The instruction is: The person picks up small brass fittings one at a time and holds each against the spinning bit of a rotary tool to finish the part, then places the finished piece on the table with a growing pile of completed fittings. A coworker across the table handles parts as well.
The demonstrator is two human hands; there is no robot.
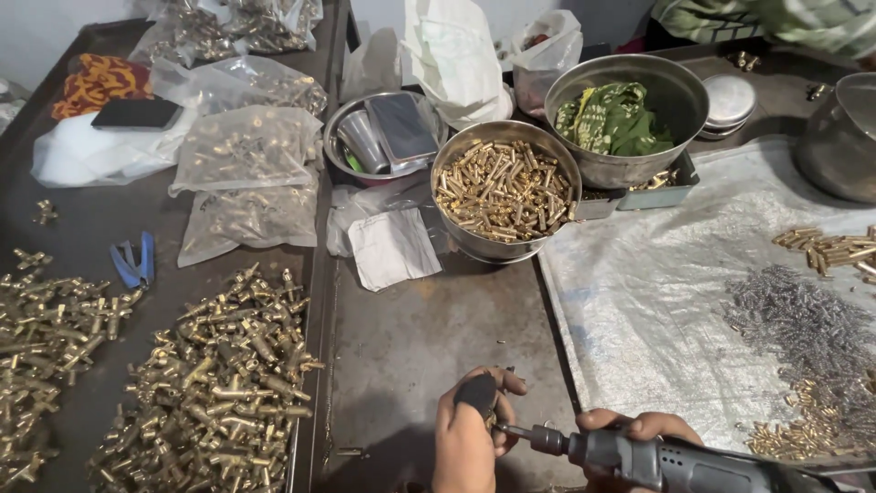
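two hands, left (467, 429) clamped on one small brass part (491, 420), right (630, 429) gripping one grey rotary tool (675, 459)

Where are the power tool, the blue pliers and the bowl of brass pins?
power tool (639, 456), head view, grey body.
blue pliers (134, 263), head view, handles.
bowl of brass pins (474, 239), head view, steel wall.

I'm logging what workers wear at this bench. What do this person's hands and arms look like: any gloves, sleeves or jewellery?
Both are bare. The left hand has no glove, and no ring or watch shows; its wrist and forearm are uncovered to the frame edge. Of the right hand only ungloved fingers show; its wrist is out of view.
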